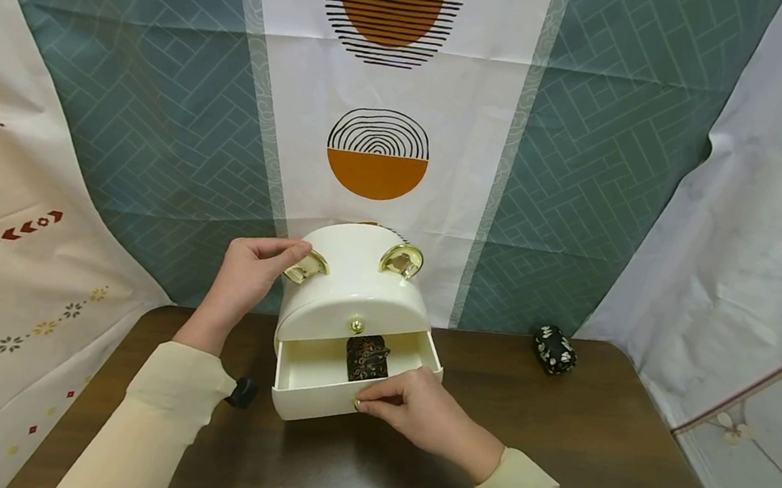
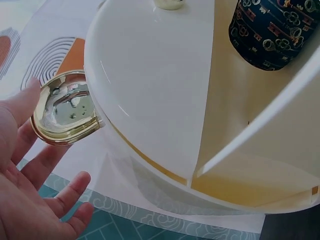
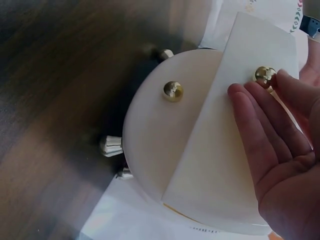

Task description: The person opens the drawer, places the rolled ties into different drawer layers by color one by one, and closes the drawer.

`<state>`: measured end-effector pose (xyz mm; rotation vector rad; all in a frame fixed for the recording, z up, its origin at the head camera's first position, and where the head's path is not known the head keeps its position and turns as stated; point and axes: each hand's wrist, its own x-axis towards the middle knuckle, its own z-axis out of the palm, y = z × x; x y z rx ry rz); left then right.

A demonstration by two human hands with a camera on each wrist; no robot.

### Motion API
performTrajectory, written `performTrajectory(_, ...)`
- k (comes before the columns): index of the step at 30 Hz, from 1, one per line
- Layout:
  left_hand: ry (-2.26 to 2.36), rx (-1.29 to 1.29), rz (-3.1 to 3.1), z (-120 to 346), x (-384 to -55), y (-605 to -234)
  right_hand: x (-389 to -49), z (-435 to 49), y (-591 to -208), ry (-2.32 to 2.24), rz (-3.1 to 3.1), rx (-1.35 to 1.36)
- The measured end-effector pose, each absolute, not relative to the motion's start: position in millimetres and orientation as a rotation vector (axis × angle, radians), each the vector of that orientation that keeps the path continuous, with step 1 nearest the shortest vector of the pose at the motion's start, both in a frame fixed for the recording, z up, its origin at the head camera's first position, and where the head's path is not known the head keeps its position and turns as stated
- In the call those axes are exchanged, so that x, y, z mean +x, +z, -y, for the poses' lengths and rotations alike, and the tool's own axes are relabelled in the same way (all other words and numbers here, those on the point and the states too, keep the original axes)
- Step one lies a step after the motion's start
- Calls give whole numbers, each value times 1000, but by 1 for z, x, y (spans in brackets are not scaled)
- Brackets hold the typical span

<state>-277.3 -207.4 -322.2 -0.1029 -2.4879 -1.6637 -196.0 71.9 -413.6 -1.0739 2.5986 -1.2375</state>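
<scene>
Tipping is risked if the round gold knob point(image 3: 263, 76), pinched by right fingers point(image 1: 383, 390), and curved gold ear point(image 2: 70, 107), by left fingers point(image 1: 289, 254), are pulled unequally.

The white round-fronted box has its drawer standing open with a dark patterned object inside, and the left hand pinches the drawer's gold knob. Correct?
Wrong hand: the head view shows the right hand pinching the round gold knob of the white drawer, while the left hand holds the ear-shaped gold piece. The rest stands.
</scene>
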Motion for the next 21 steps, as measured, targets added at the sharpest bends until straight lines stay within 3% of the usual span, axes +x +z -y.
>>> performTrajectory(21,-1706,-140,2477,207,-275,-318,-208,-63,-415,-1267,-2665,-1101)
